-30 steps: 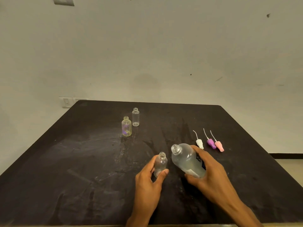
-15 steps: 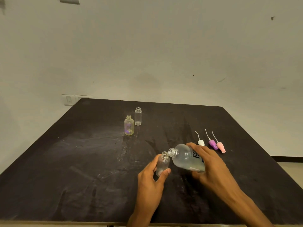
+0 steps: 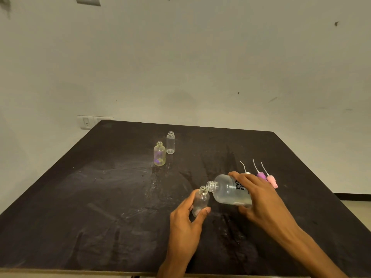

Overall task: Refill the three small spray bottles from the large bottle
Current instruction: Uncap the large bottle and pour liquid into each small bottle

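Since a moment ago we have tipped the large bottle (image 3: 228, 190) further over, so its open neck now lies just above and beside the mouth of the small bottle (image 3: 200, 200). Our right hand (image 3: 259, 199) grips the large bottle round its body, fingers curled over the printed side. Our left hand (image 3: 185, 223) holds the small bottle upright between thumb and fingers on the black table (image 3: 100, 197). Two other small bottles (image 3: 159, 153) stand well apart, farther back. Three spray caps (image 3: 270, 178) lie just beyond our right hand.
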